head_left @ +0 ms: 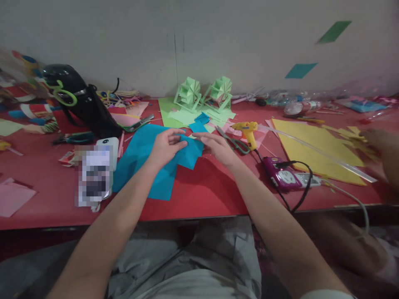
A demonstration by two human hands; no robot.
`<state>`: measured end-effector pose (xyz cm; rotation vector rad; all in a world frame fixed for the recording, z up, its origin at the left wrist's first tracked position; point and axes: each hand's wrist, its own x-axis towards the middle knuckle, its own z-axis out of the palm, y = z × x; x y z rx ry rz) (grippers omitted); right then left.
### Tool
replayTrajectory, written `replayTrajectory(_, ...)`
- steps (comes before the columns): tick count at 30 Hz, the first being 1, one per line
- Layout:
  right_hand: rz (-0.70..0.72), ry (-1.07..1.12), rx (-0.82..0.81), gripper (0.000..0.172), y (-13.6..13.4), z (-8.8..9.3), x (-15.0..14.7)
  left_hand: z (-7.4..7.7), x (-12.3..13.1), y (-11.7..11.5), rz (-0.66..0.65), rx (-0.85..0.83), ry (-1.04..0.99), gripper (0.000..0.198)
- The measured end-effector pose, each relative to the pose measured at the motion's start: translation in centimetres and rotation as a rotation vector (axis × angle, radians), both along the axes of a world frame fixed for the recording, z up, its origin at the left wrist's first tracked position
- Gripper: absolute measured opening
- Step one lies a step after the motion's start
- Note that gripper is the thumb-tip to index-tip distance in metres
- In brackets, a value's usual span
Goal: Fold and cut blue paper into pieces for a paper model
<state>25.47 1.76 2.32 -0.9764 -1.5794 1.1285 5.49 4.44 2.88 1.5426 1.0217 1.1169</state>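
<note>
Between my hands is a small folded blue paper [190, 153]. My left hand [169, 144] has its thumb and fingers closed on the left side of this paper. At the paper's upper right edge is my right hand [216, 146], its fingers stretched out and touching or very near it. A larger blue sheet [137, 153] lies flat under and left of my left hand. Just beyond my fingertips are small blue pieces [198, 126] on light green paper [183, 117]. Two folded light green paper shapes [189, 92] stand behind them.
Scissors [238, 143] and a yellow glue gun [248, 132] lie right of my hands, near a purple power socket [282, 174] with cables. Yellow sheets [311, 149] lie farther right, beside another person's hand [377, 141]. A phone [107, 151] and black bottle [84, 104] are at left.
</note>
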Motion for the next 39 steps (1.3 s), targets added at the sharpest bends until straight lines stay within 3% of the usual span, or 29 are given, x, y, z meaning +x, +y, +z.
replayTrajectory(5,-0.017,-0.101,0.094,0.04,0.15,-0.43,-0.34,0.4,0.19,-0.42,0.001,-0.05,0.088,0.039)
replayTrajectory(28,0.029,-0.084,0.037,0.031,0.4,-0.65,-0.22,0.45,0.21,-0.53,-0.03,-0.173,0.037,0.035)
replayTrajectory(39,-0.033,-0.12,0.066,0.028,0.49,-0.56,0.09,0.32,-0.51,-0.19,-0.091,-0.217,0.032,0.038)
